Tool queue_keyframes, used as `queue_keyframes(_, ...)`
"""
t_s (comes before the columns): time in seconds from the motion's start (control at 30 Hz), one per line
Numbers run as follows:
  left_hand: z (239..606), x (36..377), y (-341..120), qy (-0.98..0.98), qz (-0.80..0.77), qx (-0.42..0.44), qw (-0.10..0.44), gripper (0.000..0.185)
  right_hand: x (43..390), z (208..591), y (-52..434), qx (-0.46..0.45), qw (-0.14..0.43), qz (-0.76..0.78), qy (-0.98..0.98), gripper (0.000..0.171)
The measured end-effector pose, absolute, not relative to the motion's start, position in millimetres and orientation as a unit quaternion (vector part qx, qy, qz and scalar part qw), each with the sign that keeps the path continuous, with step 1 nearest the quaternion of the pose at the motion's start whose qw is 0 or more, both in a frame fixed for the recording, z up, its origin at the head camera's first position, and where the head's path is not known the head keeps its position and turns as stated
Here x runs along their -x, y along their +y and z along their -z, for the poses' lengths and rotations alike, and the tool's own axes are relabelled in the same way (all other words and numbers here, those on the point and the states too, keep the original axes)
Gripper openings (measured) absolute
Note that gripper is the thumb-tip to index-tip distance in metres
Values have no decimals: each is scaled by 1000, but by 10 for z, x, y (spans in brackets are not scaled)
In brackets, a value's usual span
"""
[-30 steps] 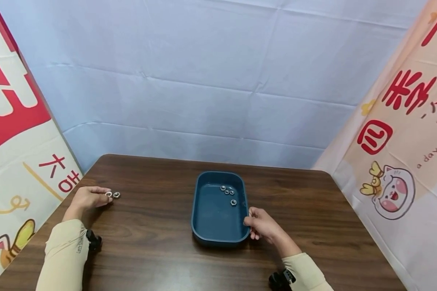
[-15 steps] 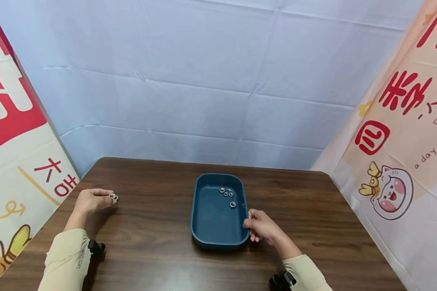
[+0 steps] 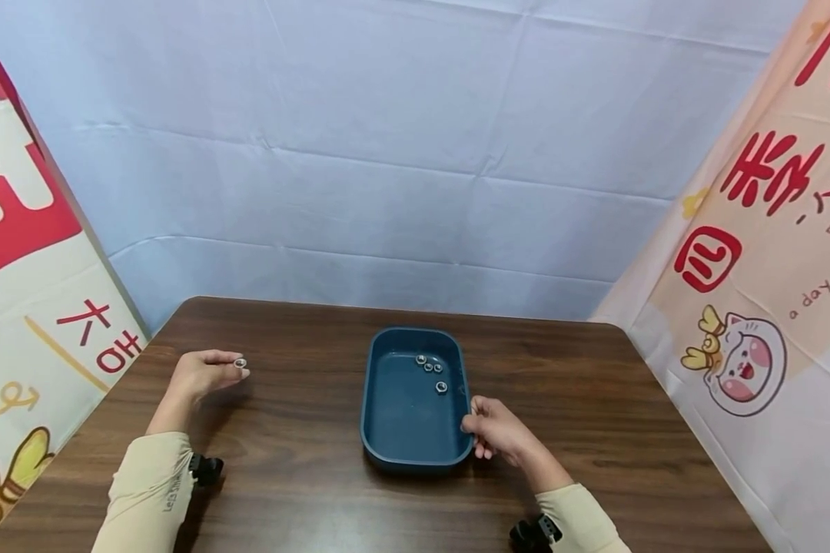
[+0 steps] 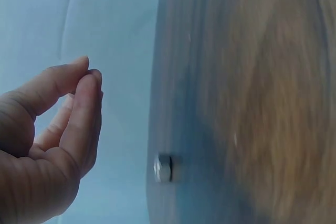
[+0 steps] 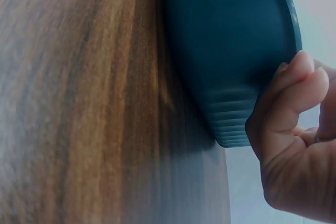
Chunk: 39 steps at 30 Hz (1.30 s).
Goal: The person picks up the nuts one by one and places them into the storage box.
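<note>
Nut (image 3: 240,362) pinched in left grip (image 3: 204,374), right grip (image 3: 496,428) clasping tray (image 3: 376,415) rim (banner "a day").

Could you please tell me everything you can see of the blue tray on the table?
The blue tray is a shallow, dark teal rectangle with rounded corners and a raised rim, plastic by its look. It lies flat on the brown wooden table, long side running away from the person. Four small metal nuts lie in its far right part. The right hand grips its right rim near the front corner.
</note>
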<state>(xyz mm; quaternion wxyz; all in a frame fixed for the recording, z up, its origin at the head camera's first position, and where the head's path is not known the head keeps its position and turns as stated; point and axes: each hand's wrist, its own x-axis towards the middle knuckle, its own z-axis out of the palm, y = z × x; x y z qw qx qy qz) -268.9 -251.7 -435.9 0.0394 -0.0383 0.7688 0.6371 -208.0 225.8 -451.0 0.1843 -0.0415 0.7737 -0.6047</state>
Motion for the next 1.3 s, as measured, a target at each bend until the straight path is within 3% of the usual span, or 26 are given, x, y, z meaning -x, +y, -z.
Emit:
queue_keyframes(0.53, 4230, 2753, -1893, 791, -611, -23, 38, 42, 2071, 4520, 2268, 58, 189, 604, 772, 14)
queue_keyframes(1.3, 4182, 2755, -1138, 767, -638, -41, 55, 31, 2082, 4472, 2257, 58, 185, 600, 776, 14)
